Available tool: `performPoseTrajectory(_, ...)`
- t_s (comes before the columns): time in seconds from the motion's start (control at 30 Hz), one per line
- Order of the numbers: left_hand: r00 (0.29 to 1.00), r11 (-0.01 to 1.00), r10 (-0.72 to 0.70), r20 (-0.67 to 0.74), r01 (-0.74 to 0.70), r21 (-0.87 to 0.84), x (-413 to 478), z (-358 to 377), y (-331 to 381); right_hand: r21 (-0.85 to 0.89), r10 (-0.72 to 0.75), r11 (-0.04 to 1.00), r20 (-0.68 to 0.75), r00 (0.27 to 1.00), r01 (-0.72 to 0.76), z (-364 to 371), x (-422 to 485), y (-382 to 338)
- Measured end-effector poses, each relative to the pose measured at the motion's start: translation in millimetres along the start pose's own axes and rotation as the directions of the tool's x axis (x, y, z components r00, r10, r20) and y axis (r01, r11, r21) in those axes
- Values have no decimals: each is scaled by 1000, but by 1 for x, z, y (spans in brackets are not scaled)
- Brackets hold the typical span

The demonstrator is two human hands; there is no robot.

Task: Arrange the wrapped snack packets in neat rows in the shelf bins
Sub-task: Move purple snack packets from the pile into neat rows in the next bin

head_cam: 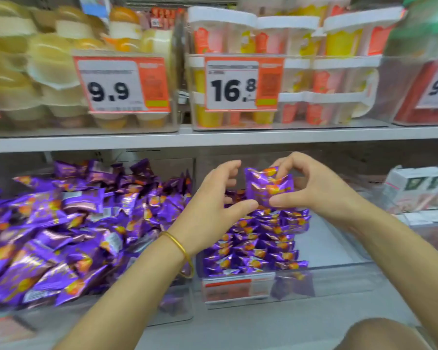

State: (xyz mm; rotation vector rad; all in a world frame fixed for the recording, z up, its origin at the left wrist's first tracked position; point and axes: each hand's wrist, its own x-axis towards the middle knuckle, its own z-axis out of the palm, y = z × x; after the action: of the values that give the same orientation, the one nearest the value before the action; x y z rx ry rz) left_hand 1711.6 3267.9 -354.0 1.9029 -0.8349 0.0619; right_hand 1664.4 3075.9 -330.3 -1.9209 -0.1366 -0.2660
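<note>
Packet [268, 188], apparently clear of bin walls [339, 282].

The left price tag [122, 84] reads 9.9, the middle price tag [243, 82] 16.8.

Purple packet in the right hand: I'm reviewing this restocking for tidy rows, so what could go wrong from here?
1. The right hand pinches the purple packet only at its edges, so it might slip and land crooked on the neat rows below.
2. The bin has bare floor beside the rows, so they may topple rightward.
3. The left hand holds nothing, and its bracelet could snag the loose heap.
</note>
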Motion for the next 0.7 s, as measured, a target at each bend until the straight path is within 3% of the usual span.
performPoseTrajectory(0.07,998,985,0,63,-11,171,12,23,0,-140,26,989,-91,996,-39,-36,-2,20)
performPoseTrajectory(0.13,976,920,-19,218,-69,386,22,44,-5,-256,75,961,-123,990,-105,-65,-4,42)
performPoseTrajectory(0.23,890,819,-148,432,-135,558,33,73,-10,-350,196,915,-47,979,-200,-86,-9,73)
performPoseTrajectory(0.33,820,760,-237,520,-177,625,39,92,-21,-381,290,890,51,956,-250,-88,-10,94)
performPoseTrajectory(0.47,788,710,-268,554,-227,666,39,101,-40,-361,358,887,148,922,-287,-77,-5,112)
performPoseTrajectory(0.6,780,745,-298,551,-171,645,38,102,-49,-447,360,853,135,923,-268,-70,-1,128)
performPoseTrajectory(0.7,784,765,-287,550,-157,624,37,101,-51,-582,318,796,168,933,-167,-67,-1,135)
